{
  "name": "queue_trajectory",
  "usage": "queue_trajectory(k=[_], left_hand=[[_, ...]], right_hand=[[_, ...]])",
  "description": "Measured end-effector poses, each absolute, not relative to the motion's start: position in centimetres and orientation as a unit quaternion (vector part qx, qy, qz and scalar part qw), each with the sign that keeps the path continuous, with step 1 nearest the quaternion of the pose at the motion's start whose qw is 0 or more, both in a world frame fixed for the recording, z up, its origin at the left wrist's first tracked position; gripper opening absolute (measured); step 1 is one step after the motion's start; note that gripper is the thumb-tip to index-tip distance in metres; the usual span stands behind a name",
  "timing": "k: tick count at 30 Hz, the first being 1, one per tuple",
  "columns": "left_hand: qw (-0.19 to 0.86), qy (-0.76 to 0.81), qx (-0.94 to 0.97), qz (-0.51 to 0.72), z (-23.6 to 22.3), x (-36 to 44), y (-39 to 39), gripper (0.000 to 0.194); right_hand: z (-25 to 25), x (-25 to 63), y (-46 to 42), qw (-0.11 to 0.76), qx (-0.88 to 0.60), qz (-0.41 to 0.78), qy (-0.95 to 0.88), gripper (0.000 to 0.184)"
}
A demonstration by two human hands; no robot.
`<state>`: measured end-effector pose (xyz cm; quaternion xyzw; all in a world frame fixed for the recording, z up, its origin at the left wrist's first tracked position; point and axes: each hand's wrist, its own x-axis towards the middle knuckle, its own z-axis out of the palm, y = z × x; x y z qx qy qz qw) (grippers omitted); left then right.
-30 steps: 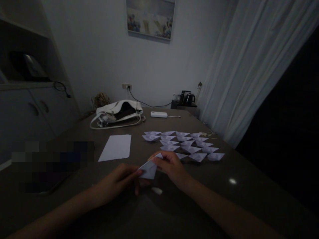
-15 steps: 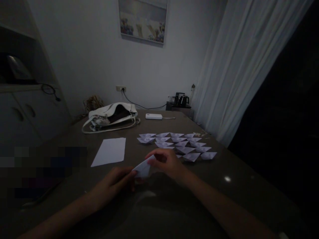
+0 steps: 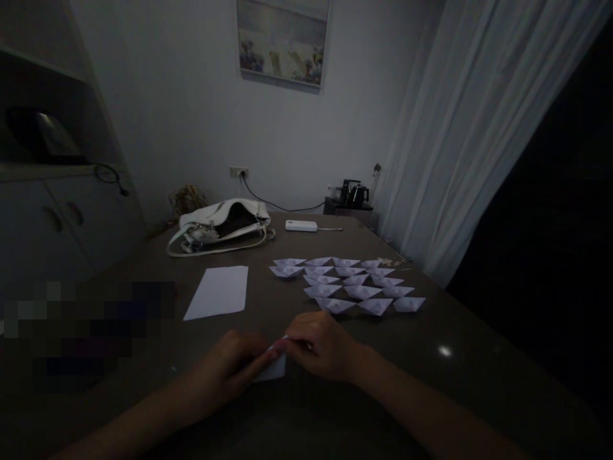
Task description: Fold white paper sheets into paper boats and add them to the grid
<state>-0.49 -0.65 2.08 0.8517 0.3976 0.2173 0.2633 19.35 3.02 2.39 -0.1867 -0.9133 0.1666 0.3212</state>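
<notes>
A small folded piece of white paper (image 3: 274, 370) is between my two hands, just above the near part of the table. My left hand (image 3: 237, 364) grips it from the left, thumb along its upper edge. My right hand (image 3: 322, 345) pinches the same edge from the right, fingers curled in and close to the left fingertips. The lower part of the paper shows beneath the hands; the rest is covered by fingers. Beyond my right hand, several white paper boats (image 3: 363, 292) sit in rows. Left of them lies a stack of white paper sheets (image 3: 218, 292).
On the dark table (image 3: 383, 370), a white handbag (image 3: 223, 220) lies open at the back left. A white power bank (image 3: 301, 226) with a short cable is at the back middle. Black kettles (image 3: 355, 193) stand on a low cabinet beyond, beside a white curtain (image 3: 431, 140).
Both hands have come lower and nearer with the folded paper. My right fingers have closed in toward the left ones, covering more of it. The view has shifted slightly.
</notes>
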Motion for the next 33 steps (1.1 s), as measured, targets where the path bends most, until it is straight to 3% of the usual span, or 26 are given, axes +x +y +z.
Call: queue_trajectory(k=[10,15,21,23,27,33], left_hand=[[0.281,0.424,0.827,0.239,4.3,-1.2,-0.8,0.043],[0.292,0.416,0.828,0.238,4.5,-1.2,-0.6,0.042],[0.281,0.44,0.807,0.276,3.9,-1.3,-0.3,0.044],[0.303,0.466,0.778,0.293,3.7,-1.4,0.0,0.046],[0.368,0.507,0.703,0.337,3.7,-1.5,0.5,0.047],[0.452,0.43,0.726,0.289,3.2,-1.2,0.6,0.042]], right_hand=[[3.7,20.6,4.1,0.455,-0.297,0.152,-0.826,0.047],[3.6,21.0,4.9,0.469,-0.31,0.152,-0.813,0.05],[4.7,22.7,6.4,0.573,-0.371,0.145,-0.716,0.051],[4.5,22.8,6.5,0.543,-0.325,0.149,-0.76,0.049],[3.1,21.8,5.6,0.373,-0.192,0.132,-0.898,0.031],[2.7,20.6,4.4,0.378,-0.18,0.2,-0.886,0.027]])
